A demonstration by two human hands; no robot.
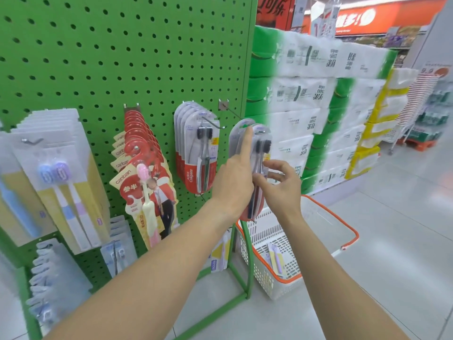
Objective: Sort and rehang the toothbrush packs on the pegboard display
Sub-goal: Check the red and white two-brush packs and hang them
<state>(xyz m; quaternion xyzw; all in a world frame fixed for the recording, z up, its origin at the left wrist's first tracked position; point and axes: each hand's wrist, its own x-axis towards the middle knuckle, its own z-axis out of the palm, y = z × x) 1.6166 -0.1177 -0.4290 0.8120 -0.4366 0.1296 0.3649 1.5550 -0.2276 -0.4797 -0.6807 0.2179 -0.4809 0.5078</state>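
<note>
**Inspector:** Hands first. State of each?

**Assistant:** The left hand (234, 179) holds a small stack of Colgate packs (255, 153) near the right edge of the green pegboard (98, 57). Its forefinger lies straight up the face of the stack to the hang holes; how its other fingers lie, I cannot tell. The right hand (279, 184) pinches the stack's lower right side, thumb and fingertips curled onto it.

**Inspector:** Step in hand?

**Assistant:** By my judgement, rehanging. The pack tops sit at the tip of the bare hook (231, 111) fixed by the board's right edge. Whether the holes are already threaded onto it, I cannot tell.

**Inspector:** What does the next move call for?

**Assistant:** Lining the holes up with the hook tip, then sliding the stack back toward the board, both hands keeping the packs square.

**Inspector:** Surroundings?

**Assistant:** Matching Colgate packs hang on the neighbouring hook (196, 148) just to the left. Further left are red Canban packs (144, 168), then pastel packs (61, 182) at the left edge.

**Inspector:** Containers?

**Assistant:** One white basket (259, 273) with an orange rim stands on the floor by the stand's foot. One pack with a purple brush (277, 260) lies in it; the remainder shows bare mesh. I judge sorting nearly done.
</note>
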